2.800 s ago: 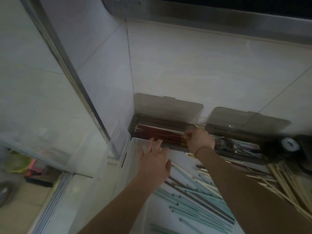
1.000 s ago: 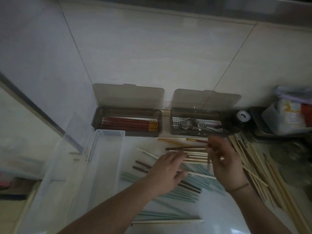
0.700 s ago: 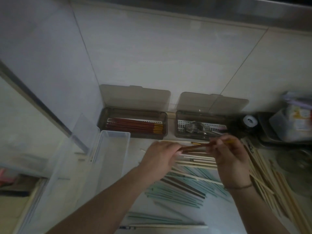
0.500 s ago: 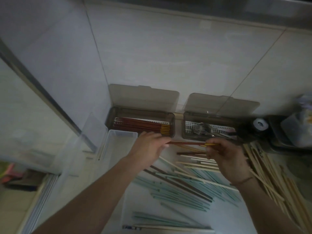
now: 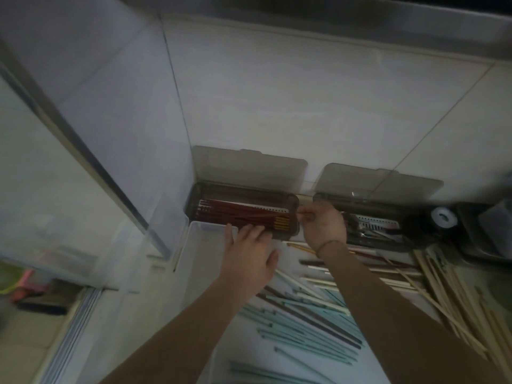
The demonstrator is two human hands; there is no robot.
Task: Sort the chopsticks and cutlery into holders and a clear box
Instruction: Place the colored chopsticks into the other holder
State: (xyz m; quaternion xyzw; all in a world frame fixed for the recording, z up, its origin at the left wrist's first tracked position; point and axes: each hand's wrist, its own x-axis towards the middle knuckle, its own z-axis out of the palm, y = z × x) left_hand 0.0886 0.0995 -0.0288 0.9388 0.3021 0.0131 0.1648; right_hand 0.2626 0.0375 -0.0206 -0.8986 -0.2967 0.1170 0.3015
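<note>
Head view, dim light, looking down on a counter against a tiled wall.

Far left: the clear box (image 5: 199, 245) stands open on the counter, its far rim just under the left holder. Nothing certain is visible inside; probably parked there to take one chopstick type later.

Left holder (image 5: 194, 206): smoked plastic, lid tipped back against the wall, so it is free to load from above. Red chopsticks (image 5: 243, 214) lie in it side by side, yellow-banded ends all to the right. Uniform direction suggests deliberate alignment.

Left hand (image 5: 249, 253): fingers straight and spread, tips resting on the near edge of the holder and the red bundle. Reads as steadying or levelling the stack, not gripping.

Right hand (image 5: 324, 225): fingers curled, pinching a thin stick at the holder's right end, near the yellow tips. Likely feeding in or nudging one more red chopstick flush. Its full length is hidden, so the colour cannot be confirmed. Hands are near each other but not touching.

Right holder (image 5: 388, 234): same type, lid also back, metal cutlery inside on a perforated tray, partly hidden by the right wrist.

Near, centre to right: unsorted teal chopsticks (image 5: 304, 328) fanned on the counter, dark and cream ones among them; pale wooden chopsticks (image 5: 448, 295) heaped at right. Much sorting remains, by my reckoning.
</note>
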